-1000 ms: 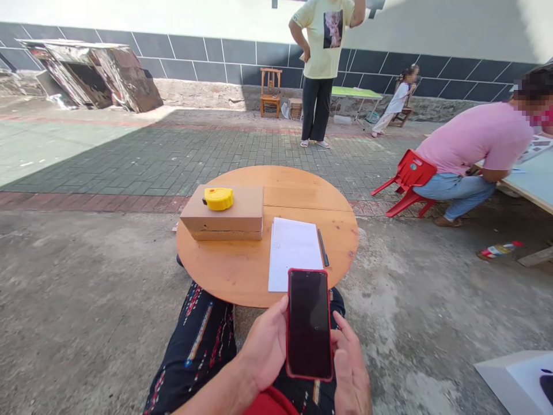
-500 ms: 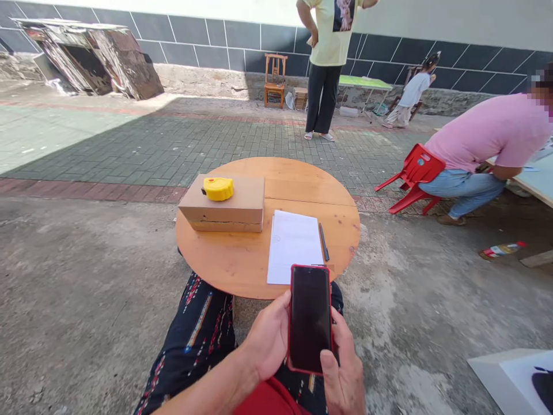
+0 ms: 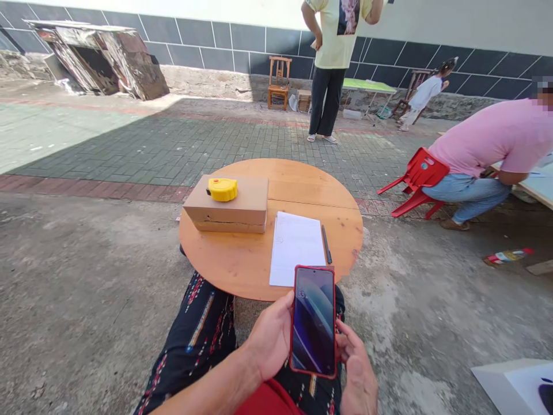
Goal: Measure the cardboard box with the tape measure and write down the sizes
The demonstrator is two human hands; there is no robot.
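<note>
A smartphone (image 3: 313,323) in a red case is held upright over my lap, its screen lit with a blue-and-dark lock screen. My left hand (image 3: 272,331) grips it along the left edge, thumb at the side and fingers hidden behind. At the lower right edge, my right hand (image 3: 356,369) has curled fingers against the case; its thumb is off the screen. Just beyond the phone lie a stack of white paper (image 3: 298,242) and a black pen (image 3: 326,245). A yellow tape measure (image 3: 223,189) rests on a brown cardboard box (image 3: 233,216) further left.
These things stand on a round wooden table (image 3: 311,184) before my knees. A person in pink (image 3: 488,138) sits on a red chair (image 3: 421,176) at right; another person (image 3: 332,63) stands beyond. A bottle (image 3: 507,256) and a white box (image 3: 514,383) are on the ground at right.
The phone's screen has gone from black to lit. My right thumb has left the screen, and the right hand has shifted to the phone's right edge.
</note>
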